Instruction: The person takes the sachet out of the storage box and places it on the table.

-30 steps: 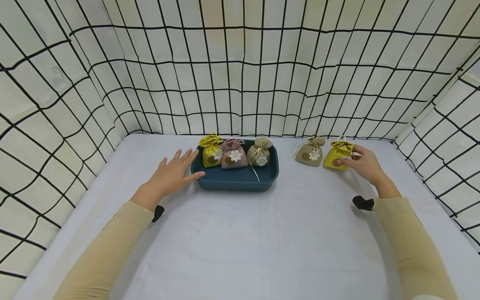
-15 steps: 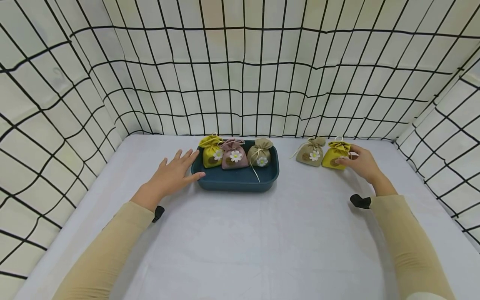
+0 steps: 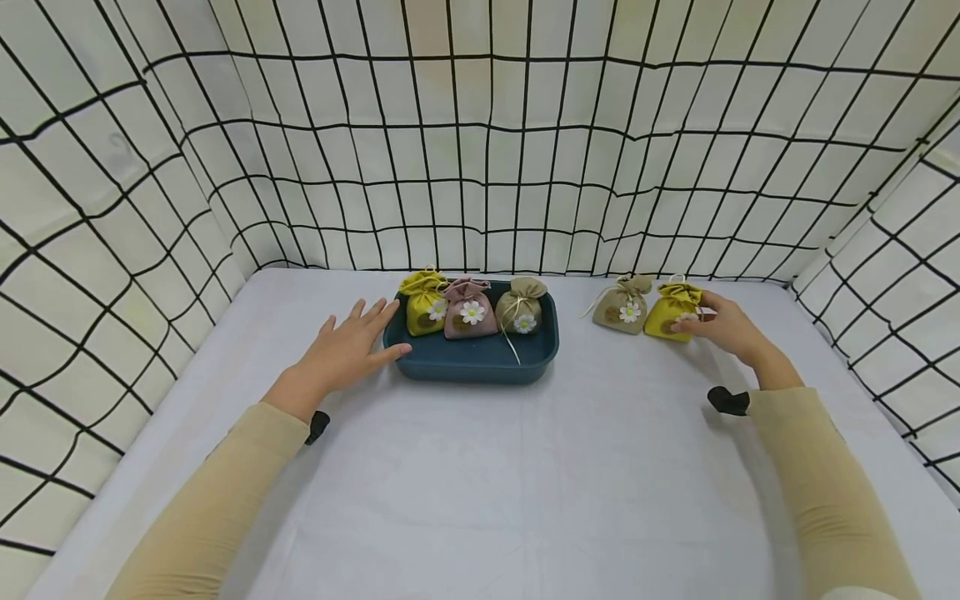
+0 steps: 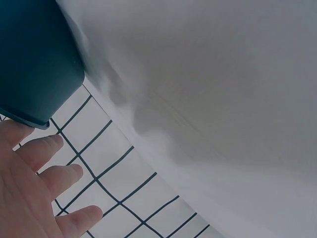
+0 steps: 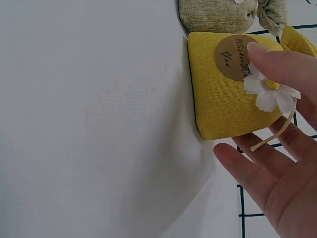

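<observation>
On the right of the table, my right hand [image 3: 731,329] pinches a yellow drawstring pouch [image 3: 667,315], thumb in front and fingers behind. In the right wrist view the thumb lies over the pouch's round brown label [image 5: 231,57], above a white fabric daisy [image 5: 271,89]. A beige drawstring pouch [image 3: 619,307] with a daisy stands just left of it. My left hand [image 3: 337,354] is spread at the left end of a dark teal tray [image 3: 472,371], fingertips at its rim. Inside the tray are another yellow pouch [image 3: 422,317], a pink pouch [image 3: 465,300] and an olive-beige pouch [image 3: 523,293].
A white cloth [image 3: 480,483] covers the table. White walls with a black grid [image 3: 480,150] rise behind and on both sides, close behind the tray and pouches. Black wrist camera mounts [image 3: 727,402] jut out under the sleeves.
My right hand and the yellow pouch have shifted slightly left, so the pouch stands closer against the beige one. The left hand and the tray have stayed put.
</observation>
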Available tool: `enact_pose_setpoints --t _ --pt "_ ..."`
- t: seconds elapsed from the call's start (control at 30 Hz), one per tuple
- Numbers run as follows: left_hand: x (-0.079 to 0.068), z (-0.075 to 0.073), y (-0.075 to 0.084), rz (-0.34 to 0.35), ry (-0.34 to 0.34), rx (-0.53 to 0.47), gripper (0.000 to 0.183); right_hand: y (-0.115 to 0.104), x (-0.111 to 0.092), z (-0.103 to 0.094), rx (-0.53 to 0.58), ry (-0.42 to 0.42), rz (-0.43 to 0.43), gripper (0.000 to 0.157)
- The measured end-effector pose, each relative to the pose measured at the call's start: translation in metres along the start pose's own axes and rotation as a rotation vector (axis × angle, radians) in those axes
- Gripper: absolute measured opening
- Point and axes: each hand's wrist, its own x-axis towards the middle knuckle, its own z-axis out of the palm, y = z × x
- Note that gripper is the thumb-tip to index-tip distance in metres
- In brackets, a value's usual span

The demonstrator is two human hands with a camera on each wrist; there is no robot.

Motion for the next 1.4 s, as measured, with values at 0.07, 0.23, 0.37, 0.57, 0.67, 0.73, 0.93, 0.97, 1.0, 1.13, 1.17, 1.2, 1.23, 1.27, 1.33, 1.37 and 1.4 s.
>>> enact_pose_setpoints --t 0.07,0.23,0.37,0.57,0.67,0.73,0.93,0.97,1.0,1.13,1.17,1.2,1.23,1.27,1.33,1.37,1.4 --pt "0.000 0.000 0.000 0.001 0.001 -0.003 0.090 -0.001 -0.001 -0.002 -0.010 -0.012 -0.006 0.086" --pt "-0.001 0.000 0.001 0.004 0.001 -0.001 0.089 0.000 -0.006 -0.008 -0.035 -0.044 -0.019 0.086" --pt "-0.001 0.000 0.002 0.008 0.003 0.000 0.090 0.003 -0.009 -0.015 -0.052 -0.057 -0.026 0.087" --pt "-0.002 -0.002 0.003 0.011 -0.001 -0.006 0.090 0.006 -0.017 -0.027 -0.086 -0.052 -0.044 0.078" --pt "-0.001 -0.001 0.003 0.013 -0.002 -0.008 0.090 0.006 -0.022 -0.032 -0.111 -0.043 -0.057 0.071" --pt "-0.001 -0.001 0.002 0.012 -0.004 -0.011 0.091 0.006 -0.024 -0.035 -0.109 -0.037 -0.068 0.066" --pt "-0.001 -0.001 0.001 0.012 0.001 -0.010 0.092 0.003 -0.030 -0.039 -0.136 0.012 -0.093 0.056" --pt "-0.001 -0.001 0.001 0.013 0.001 -0.009 0.092 0.003 -0.031 -0.040 -0.144 0.024 -0.094 0.055" --pt "0.000 -0.001 0.001 0.013 0.002 -0.007 0.092 0.002 -0.032 -0.041 -0.154 0.039 -0.097 0.054" --pt "0.001 -0.001 0.001 0.007 -0.004 -0.005 0.091 -0.001 -0.037 -0.040 -0.160 0.081 -0.115 0.049" --pt "0.001 -0.001 0.001 0.005 -0.006 -0.005 0.091 -0.001 -0.038 -0.040 -0.167 0.092 -0.120 0.048" --pt "0.001 -0.001 0.001 0.003 -0.007 -0.006 0.091 -0.002 -0.039 -0.039 -0.174 0.104 -0.129 0.046" --pt "0.001 -0.001 0.001 0.002 -0.008 -0.006 0.090 -0.003 -0.040 -0.039 -0.180 0.115 -0.137 0.045" --pt "0.001 -0.001 0.001 0.001 -0.010 -0.008 0.090 -0.003 -0.040 -0.038 -0.186 0.126 -0.147 0.045" --pt "0.001 -0.002 0.001 -0.001 -0.012 -0.009 0.090 -0.005 -0.042 -0.037 -0.194 0.149 -0.174 0.043" --pt "0.001 -0.002 0.002 -0.001 -0.013 -0.009 0.090 -0.007 -0.043 -0.037 -0.194 0.157 -0.185 0.042" --pt "0.001 -0.002 0.002 -0.001 -0.013 -0.008 0.090 -0.008 -0.044 -0.036 -0.188 0.162 -0.198 0.041"
